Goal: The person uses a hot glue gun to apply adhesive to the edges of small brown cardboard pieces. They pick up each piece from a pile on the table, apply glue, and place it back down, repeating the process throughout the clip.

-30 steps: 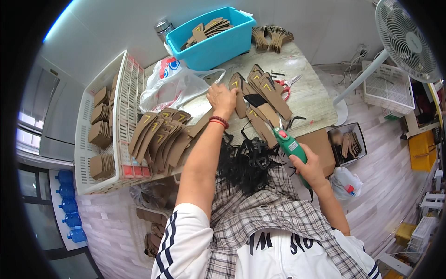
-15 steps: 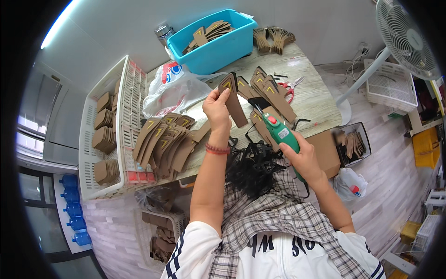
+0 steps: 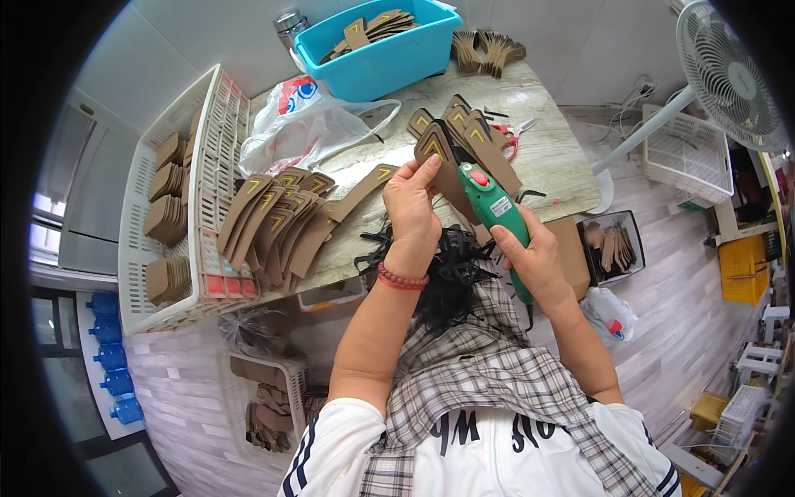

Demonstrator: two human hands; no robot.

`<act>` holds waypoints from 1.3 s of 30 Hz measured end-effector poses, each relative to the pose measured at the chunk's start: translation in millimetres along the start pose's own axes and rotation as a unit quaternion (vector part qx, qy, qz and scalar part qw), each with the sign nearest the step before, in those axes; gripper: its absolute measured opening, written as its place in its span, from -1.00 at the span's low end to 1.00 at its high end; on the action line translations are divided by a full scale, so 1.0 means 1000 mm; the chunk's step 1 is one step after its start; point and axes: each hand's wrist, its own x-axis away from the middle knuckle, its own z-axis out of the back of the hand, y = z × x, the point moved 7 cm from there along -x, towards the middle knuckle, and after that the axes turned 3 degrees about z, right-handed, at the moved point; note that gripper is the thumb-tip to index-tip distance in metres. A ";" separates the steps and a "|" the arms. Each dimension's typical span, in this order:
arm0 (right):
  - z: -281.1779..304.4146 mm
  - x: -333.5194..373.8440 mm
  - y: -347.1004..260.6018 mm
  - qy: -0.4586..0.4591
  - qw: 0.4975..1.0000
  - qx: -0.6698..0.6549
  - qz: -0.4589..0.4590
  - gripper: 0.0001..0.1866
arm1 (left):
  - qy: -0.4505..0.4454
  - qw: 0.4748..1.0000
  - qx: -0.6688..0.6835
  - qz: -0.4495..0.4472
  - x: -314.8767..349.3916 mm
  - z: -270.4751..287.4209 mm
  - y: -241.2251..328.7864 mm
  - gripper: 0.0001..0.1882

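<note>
In my left hand (image 3: 411,203) a brown, curved flat piece (image 3: 450,184) with a black-edged end and a yellow chevron is pinched between thumb and fingers. My right hand (image 3: 537,258) wraps around a green hand-held power tool (image 3: 500,212) with a red button. The tool's dark head is at the right edge of the held piece; its exact contact is hidden. Similar brown pieces (image 3: 494,153) lie just beyond the tool. A fanned pile of chevron pieces (image 3: 286,219) lies left of my left hand. Black strip scraps (image 3: 451,277) are heaped at the table's front edge, before my apron.
A blue bin (image 3: 385,62) holds more pieces at the back. White crates (image 3: 203,178), a plastic bag (image 3: 290,137) and red-handled scissors (image 3: 512,145) are around the table (image 3: 563,178). A standing fan (image 3: 729,74) is at right, a cardboard box (image 3: 571,253) beside my right forearm.
My left hand has moved the held piece rightward, closing the gap to the tool's head. A chevron piece beside the left pile shows more fully. The whole view has shifted slightly.
</note>
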 end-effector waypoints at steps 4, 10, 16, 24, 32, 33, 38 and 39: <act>0.000 0.001 0.000 0.014 1.000 -0.008 0.004 -0.51 | -0.014 1.000 0.007 0.018 0.010 -0.007 -0.005 -0.88; 0.002 -0.001 -0.004 0.016 1.000 -0.017 0.018 -0.52 | -0.037 0.999 -0.013 0.026 0.021 -0.007 -0.013 -0.90; 0.009 -0.002 -0.003 0.025 0.999 -0.012 0.031 -0.52 | -0.050 0.996 -0.076 0.020 0.027 -0.005 -0.011 -0.92; 0.019 0.003 0.003 -0.008 0.999 0.024 0.021 -0.53 | -0.094 0.984 -0.147 -0.034 0.021 0.001 0.016 -0.91; 0.026 0.004 -0.011 -0.043 0.994 0.096 0.033 -0.54 | -0.144 0.959 -0.237 -0.049 0.013 -0.001 0.038 -0.89; 0.027 0.004 -0.011 -0.046 0.993 0.101 0.041 -0.54 | -0.148 0.959 -0.236 -0.044 0.013 -0.001 0.039 -0.89; 0.031 0.003 -0.014 -0.079 0.988 0.120 0.051 -0.53 | -0.172 0.935 -0.308 -0.028 0.012 -0.002 0.049 -0.88; 0.031 0.003 -0.014 -0.087 0.987 0.123 0.053 -0.53 | -0.179 0.931 -0.316 -0.029 0.011 -0.001 0.050 -0.88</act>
